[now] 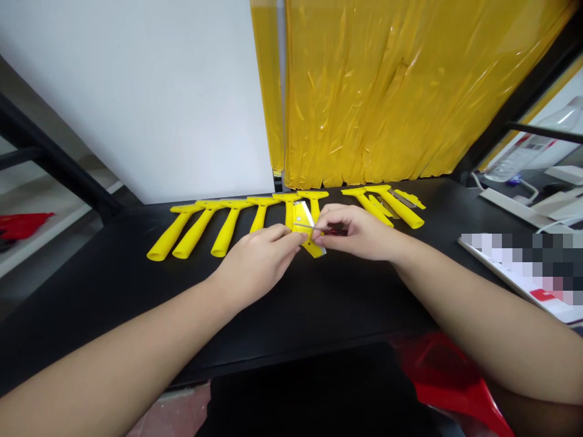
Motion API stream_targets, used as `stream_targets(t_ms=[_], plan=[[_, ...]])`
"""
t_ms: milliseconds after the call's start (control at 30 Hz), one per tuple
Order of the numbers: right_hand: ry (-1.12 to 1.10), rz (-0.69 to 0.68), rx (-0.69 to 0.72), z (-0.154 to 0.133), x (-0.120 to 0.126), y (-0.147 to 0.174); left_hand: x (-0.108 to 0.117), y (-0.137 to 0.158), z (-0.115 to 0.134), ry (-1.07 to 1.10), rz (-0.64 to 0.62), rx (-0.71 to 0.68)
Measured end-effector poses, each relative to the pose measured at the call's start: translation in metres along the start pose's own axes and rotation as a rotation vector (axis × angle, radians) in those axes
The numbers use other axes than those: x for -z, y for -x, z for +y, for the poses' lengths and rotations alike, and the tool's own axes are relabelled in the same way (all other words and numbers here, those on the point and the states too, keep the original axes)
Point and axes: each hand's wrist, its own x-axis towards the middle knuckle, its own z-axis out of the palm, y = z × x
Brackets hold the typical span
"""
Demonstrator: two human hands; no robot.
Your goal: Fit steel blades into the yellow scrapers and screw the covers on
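In the head view my left hand (pixel 259 258) is closed on a yellow scraper (pixel 301 214), pinching its head just above the black table. A shiny metal blade (pixel 304 210) lies along the scraper's edge, near a small screw. My right hand (pixel 357 232) is closed around a slim screwdriver (pixel 336 231) with a dark reddish handle. Its thin shaft points left across the scraper head; whether the tip touches a screw, I cannot tell. Behind and left of my hands, several yellow scraper handles (pixel 195 230) lie in a row, partly covered by my left hand.
Right of my hands lie more yellow scrapers (pixel 401 205) and loose yellow pieces (pixel 412 199). A white-edged tablet-like item (pixel 501 267) sits on the table's right. A plastic bottle (pixel 532 145) stands beyond the black frame. Yellow plastic sheeting (pixel 373 91) and a white panel (pixel 159 97) rise behind.
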Motion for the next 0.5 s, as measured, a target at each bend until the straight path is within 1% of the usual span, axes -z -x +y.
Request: stream_targets(t_ms=[100,200,367,500], plan=[[0.066,0.010,0.044,-0.001,-0.006,-0.001,0.001,0.000,0.002,0.026,-0.020,0.029],[0.047,0.031,0.042,0.000,-0.011,-0.001,0.001,0.000,0.003,0.053,-0.015,0.042],[-0.218,-0.037,-0.111,0.007,-0.017,-0.003,0.001,0.000,0.003,0.041,-0.025,0.041],[-0.366,0.005,-0.181,0.005,-0.019,-0.005,0.000,0.001,0.003,0.014,-0.021,0.038]])
